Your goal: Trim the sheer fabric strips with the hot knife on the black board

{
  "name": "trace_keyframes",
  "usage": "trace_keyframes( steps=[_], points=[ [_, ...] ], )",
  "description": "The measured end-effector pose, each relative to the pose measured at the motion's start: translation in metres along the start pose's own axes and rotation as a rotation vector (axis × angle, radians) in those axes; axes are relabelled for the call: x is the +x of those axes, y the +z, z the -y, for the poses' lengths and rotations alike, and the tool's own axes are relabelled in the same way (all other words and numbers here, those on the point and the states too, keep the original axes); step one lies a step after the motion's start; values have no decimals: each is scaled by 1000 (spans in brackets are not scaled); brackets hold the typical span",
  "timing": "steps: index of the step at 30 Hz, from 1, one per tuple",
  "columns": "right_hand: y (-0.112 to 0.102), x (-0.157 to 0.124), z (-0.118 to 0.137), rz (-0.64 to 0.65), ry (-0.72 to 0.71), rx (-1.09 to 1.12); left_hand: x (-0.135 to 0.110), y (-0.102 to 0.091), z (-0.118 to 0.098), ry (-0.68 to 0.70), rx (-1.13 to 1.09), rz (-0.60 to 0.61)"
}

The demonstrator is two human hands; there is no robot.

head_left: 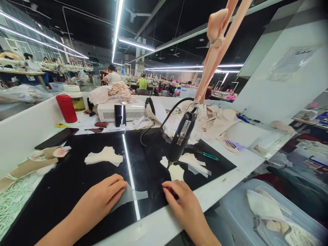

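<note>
Strip lights (117, 27) streak across the dark ceiling of a busy sewing hall, and one shines back as a white bar in the glossy black board (69, 179) on the workbench. Over it both forearms reach in from the near edge. The left hand (106, 192) lies palm down, its fingers drawn together and gently bent, their tips over a thin, translucent piece (138, 195). That piece lies flat on the board, partly hidden by the fingers and stretching toward the other hand; I cannot tell whether they pinch it or merely rest there. The right hand (180, 196) is curled, index finger and thumb bent, their tips close to each other; whether anything sits between them I cannot make out. Just beyond it lies a smooth cream cutout (176, 173) with curved sides. Above this hangs a black handheld tool (181, 138), tilted, its narrow tip downward, strung from knotted, stretchy-looking peach strips (208, 65). Farther left rests a soft, many-pointed cream stack (104, 156).
</note>
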State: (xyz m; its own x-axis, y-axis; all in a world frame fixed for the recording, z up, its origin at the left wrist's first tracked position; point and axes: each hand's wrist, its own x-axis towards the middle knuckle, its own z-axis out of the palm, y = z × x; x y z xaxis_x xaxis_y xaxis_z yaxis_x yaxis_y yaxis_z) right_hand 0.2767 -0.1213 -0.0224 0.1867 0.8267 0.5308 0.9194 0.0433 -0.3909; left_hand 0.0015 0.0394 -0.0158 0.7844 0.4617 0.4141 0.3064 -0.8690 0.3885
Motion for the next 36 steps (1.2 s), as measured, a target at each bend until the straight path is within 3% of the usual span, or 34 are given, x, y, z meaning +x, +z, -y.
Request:
trace_keyframes(
  steps=[6,11,17,23,28,31,36],
  points=[
    [-39,3,-76,-128,144,-146,1,2,1,27,18,-69],
    [-41,0,-114,-150,149,-202,1,3,2,-1,2,-53],
    [-33,6,-124,-169,196,-122,-1,6,4,-12,-1,-53],
    [-42,18,-137,-270,397,51,1,5,3,-8,2,-41],
    [-53,33,-147,-330,446,161,2,4,2,-2,-1,-42],
    [-58,33,-144,-290,419,145,3,3,2,-4,2,-36],
    [-54,19,-123,-89,261,83,2,5,2,-5,6,-35]
  ],
)
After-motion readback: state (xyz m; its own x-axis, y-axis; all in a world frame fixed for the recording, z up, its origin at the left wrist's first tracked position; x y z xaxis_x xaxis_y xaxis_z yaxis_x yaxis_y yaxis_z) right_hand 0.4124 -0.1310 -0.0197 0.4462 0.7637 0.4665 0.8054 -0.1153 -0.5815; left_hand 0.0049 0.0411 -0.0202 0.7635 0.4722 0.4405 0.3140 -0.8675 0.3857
